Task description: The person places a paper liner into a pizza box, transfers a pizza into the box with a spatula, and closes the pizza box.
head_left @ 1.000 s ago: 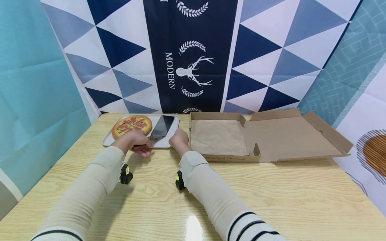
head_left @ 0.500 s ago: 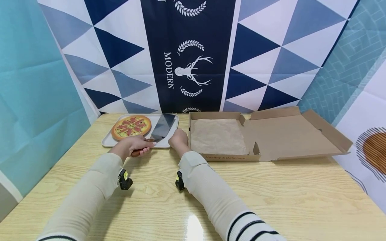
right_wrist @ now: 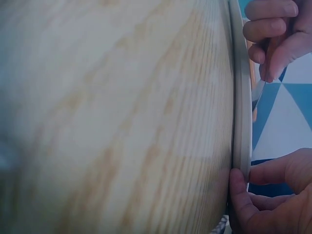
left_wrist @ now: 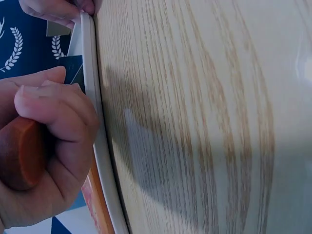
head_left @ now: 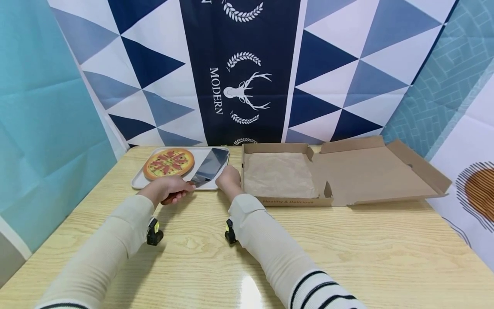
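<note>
While the right hand hasn't budged, pinching the rim of the white rectangular tray nr its right front corner, the left hand has drawn back slightly & swung the flat-bladed metal server so its blade slants further right vs ½ sec ago; its fingers are curled round the reddish-brown wooden handle. The golden-crusted round pizza w/ red toppings hasn't moved: it's on the tray's left part, w/ bare tray showing btwn it & the blade. Prob. means the server's only being angled for now, b/c nothing's on the blade & it isn't under the crust; can't tell if it touches the tray. Open brown cardboard box w/ paper lining sits right of the tray on the pale wood-grain worktop, no pizza in it yet
</note>
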`<state>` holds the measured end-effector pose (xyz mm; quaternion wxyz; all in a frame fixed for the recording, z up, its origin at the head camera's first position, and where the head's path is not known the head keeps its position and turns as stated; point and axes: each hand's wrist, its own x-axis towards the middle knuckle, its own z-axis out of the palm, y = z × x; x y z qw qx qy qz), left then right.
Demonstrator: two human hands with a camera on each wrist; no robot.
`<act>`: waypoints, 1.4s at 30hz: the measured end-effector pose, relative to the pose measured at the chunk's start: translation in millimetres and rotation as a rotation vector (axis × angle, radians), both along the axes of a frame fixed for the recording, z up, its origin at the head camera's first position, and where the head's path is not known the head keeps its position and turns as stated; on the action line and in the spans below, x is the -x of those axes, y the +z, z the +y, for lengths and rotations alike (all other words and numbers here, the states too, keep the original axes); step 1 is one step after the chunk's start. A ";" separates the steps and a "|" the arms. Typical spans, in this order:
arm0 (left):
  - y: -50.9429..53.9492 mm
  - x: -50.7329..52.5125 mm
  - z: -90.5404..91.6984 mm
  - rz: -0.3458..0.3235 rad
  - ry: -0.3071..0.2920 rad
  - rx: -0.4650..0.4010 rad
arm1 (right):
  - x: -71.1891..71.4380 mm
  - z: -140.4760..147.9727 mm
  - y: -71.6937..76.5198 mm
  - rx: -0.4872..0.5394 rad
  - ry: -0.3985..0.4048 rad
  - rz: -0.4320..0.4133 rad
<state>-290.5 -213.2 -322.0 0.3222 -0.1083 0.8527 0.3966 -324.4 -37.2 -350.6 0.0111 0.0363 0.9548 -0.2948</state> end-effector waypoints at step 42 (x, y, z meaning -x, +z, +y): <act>59.5 -42.7 -50.7 0.028 -0.407 0.243 | -0.2 1.8 -4.8 0.019 0.000 0.034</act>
